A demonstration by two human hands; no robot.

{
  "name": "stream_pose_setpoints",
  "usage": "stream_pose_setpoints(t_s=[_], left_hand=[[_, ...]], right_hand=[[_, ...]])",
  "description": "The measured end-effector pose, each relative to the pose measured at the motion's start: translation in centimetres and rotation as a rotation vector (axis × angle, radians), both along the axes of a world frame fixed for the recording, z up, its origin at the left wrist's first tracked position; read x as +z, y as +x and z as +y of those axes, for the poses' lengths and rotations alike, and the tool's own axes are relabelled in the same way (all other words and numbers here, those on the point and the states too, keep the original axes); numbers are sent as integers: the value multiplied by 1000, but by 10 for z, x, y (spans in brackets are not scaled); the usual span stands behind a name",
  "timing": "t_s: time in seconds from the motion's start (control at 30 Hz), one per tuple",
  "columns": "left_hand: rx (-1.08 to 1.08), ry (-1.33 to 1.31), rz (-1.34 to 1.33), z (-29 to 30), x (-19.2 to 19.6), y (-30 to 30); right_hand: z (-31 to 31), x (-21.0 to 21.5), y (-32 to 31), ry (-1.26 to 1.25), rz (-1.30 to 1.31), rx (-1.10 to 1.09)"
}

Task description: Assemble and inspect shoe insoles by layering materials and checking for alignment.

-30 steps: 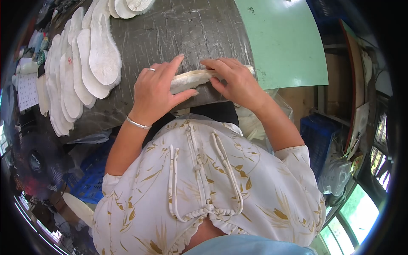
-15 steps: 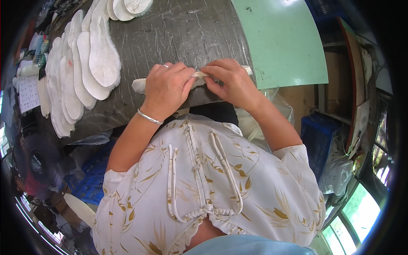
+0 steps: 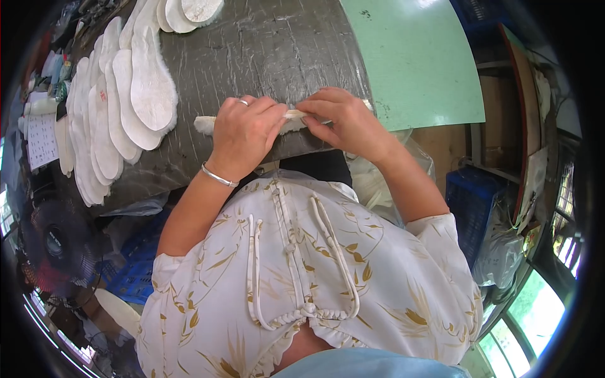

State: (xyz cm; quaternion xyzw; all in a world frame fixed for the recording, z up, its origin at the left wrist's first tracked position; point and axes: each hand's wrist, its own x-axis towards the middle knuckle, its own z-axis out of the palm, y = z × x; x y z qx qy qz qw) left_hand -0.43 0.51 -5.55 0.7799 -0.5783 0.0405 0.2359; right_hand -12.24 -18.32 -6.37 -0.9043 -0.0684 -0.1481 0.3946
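Dark grey bench (image 3: 265, 57) with a creased, shiny cover; flat green board (image 3: 416, 69) against its right edge. White fleece-edged insoles (image 3: 153, 94) overlap in a long row down the left edge, toes and heels fanned; a few more white insoles (image 3: 200, 9) lie toward the far edge. Sheet of paper with handwriting (image 3: 43, 138) beyond the left edge, small bottles and clutter next to it.

Work piece: one fleecy white strip (image 3: 292, 126), looks like an insole seen edge-on. It runs roughly parallel to the near edge, a little in from it, toward the right side of the bench. Left end sticks out past the left hand, right end shows behind the right hand near the green board. Folded or layered: can't tell.

Left hand (image 3: 247, 135) (ring, silver bracelet (image 3: 218, 176)): fingers closed over the strip, thumb on the near side. Right hand (image 3: 346, 120): thumb and fingers pinching the strip just beside the left hand; fingertips partly hidden. Fleece hangs below the pinch between the two hands.

Off the bench: black fan (image 3: 57, 246) and blue crate (image 3: 132, 268) at lower left, second blue crate (image 3: 471, 201) at right with a clear plastic bag (image 3: 498, 258) beside it. Person wears a white top with a gold leaf print (image 3: 302, 271).
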Motion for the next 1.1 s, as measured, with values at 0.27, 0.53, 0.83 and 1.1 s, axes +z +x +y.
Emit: stream_pose_setpoints(t_s=[0.27,0.53,0.83,1.1], left_hand=[[-5,-37,-8,-1,-1,0],[-12,51,1,-3,1,3],[69,6,-156,-13,13,16],[265,-308,1521,-6,-22,18]], right_hand=[[-3,2,1,7,46,37],[0,2,2,-73,79,10],[0,7,13,-42,167,-212],[-25,-30,24,1413,433,-462]])
